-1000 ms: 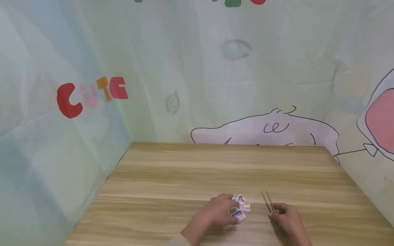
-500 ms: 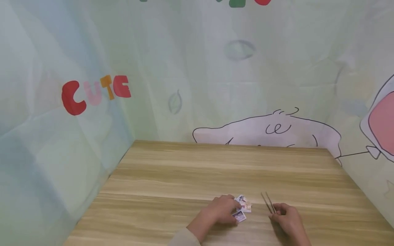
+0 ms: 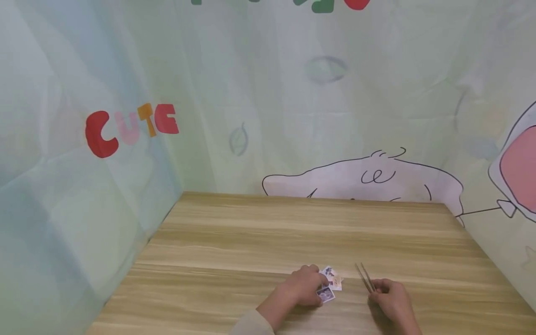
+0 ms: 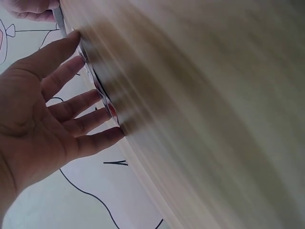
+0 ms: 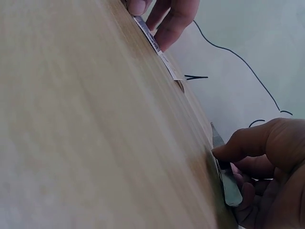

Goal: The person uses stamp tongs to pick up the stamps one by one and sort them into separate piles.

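My left hand (image 3: 303, 286) rests over a small cluster of printed paper pieces, its fingertips down at the tabletop. In the left wrist view its fingers (image 4: 76, 107) are spread and nearly straight along the edges of the pieces. One dark picture piece with a white border (image 3: 325, 294) lies by the thumb; a lighter piece (image 3: 335, 281) lies just beyond it. Part of the cluster is hidden under the hand. To the right, my right hand (image 3: 392, 298) pinches metal tweezers (image 3: 363, 275) between thumb and fingers, their two tips apart and pointing away from me. Nothing is between the tips.
The wood-grain table (image 3: 234, 232) extends beyond both hands to its far edge. Printed fabric walls (image 3: 268, 116) with cartoon drawings and coloured letters stand behind it and at both sides.
My left fingers and thumb have drawn in slightly at the paper pieces, and the lower piece has shifted a little. The right hand with the tweezers stays nearly still. The head view has shifted slightly.
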`<state>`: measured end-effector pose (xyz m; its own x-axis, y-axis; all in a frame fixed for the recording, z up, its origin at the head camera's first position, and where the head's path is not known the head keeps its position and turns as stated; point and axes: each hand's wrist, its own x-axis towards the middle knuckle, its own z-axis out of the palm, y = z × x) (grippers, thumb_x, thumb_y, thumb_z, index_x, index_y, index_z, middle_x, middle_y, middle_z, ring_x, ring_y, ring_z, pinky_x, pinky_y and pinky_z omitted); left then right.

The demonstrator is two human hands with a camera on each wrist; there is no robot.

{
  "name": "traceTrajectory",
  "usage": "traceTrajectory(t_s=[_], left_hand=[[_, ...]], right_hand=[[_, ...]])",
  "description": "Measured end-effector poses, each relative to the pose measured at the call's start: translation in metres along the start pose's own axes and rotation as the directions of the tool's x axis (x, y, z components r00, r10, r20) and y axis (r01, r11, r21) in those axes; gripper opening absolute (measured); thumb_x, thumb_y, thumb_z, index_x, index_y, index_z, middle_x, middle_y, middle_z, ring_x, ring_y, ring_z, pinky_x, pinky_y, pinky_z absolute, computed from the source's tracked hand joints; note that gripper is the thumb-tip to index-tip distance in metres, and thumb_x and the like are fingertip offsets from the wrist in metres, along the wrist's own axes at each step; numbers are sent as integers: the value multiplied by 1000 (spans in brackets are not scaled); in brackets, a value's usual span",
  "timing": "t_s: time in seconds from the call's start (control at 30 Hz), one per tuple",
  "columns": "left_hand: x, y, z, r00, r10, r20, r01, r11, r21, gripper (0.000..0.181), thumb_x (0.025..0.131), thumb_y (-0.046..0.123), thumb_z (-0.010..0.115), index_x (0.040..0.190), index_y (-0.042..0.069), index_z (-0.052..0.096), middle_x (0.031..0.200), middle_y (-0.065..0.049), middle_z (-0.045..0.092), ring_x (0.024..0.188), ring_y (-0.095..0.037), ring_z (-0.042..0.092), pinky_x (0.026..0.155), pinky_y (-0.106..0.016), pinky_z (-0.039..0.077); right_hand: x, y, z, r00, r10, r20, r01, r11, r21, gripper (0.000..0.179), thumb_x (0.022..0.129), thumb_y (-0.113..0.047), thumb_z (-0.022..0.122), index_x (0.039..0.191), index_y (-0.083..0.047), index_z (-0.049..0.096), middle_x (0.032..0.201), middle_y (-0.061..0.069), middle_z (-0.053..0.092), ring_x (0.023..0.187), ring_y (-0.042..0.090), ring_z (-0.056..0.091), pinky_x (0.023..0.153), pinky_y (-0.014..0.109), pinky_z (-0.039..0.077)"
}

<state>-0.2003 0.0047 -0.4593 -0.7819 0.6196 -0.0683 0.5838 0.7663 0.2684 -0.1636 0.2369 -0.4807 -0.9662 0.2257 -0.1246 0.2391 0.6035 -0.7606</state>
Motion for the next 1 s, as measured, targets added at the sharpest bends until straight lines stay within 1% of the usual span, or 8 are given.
traceTrajectory(t_s=[0.1,0.2,0.33,0.57,0.7,0.77,0.87,1.0], left_hand=[[0,-1,0,1000,-1,1,1,1000,-8,44,68,28,79,111,25,68,106,0,55,85,-12,48,64,-24,42],[0,-1,0,1000,-1,-2,1,1000,0,40,72,28,76,111,26,68,107,-1,56,86,-13,49,66,-25,43],[0,2,-2,1000,-2,-9,2,999,33,36,75,27,73,110,26,68,103,0,56,84,-13,50,66,-26,44],[-1,3,-1,1000,2,-23,-1,999,38,38,73,24,75,110,26,68,98,1,55,79,-11,47,61,-23,42],[0,2,0,1000,4,-25,-3,999,33,39,72,23,75,111,27,67,96,2,54,78,-11,46,60,-23,42],[0,2,2,1000,6,-23,-5,999,34,39,72,23,75,111,27,67,95,3,53,77,-11,46,60,-23,42],[-1,2,3,1000,9,-23,-8,999,36,39,72,23,75,110,28,67,96,3,53,78,-11,46,61,-24,42],[-1,1,2,999,18,-28,-17,999,52,38,73,24,74,110,27,66,97,4,54,81,-10,47,63,-24,43]], right_hand=[[1,-3,0,999,42,18,-42,999,17,40,69,-1,68,107,10,61,86,9,61,83,27,54,71,43,43],[1,-4,0,999,49,24,-49,999,11,38,70,3,65,106,11,61,84,9,60,82,26,53,70,42,43],[-3,-6,-1,1000,0,16,0,1000,-11,35,70,7,61,104,12,61,83,11,62,81,27,54,71,44,43],[-8,-6,-5,1000,-15,18,16,1000,-22,35,74,6,58,109,10,60,88,12,61,86,29,53,72,47,42],[-8,-6,-5,999,-37,29,38,999,-28,33,74,7,58,107,11,61,88,12,62,85,29,54,72,45,43],[-8,-5,-5,999,-30,42,31,999,-29,31,75,7,59,105,10,62,89,13,63,85,29,56,72,44,44],[-10,-4,-3,998,-33,50,34,999,-17,30,76,8,59,105,12,61,90,15,63,81,26,57,68,40,47],[-11,-4,-3,998,-44,45,45,999,-8,30,77,8,59,107,12,60,89,12,63,78,22,57,62,34,48]])
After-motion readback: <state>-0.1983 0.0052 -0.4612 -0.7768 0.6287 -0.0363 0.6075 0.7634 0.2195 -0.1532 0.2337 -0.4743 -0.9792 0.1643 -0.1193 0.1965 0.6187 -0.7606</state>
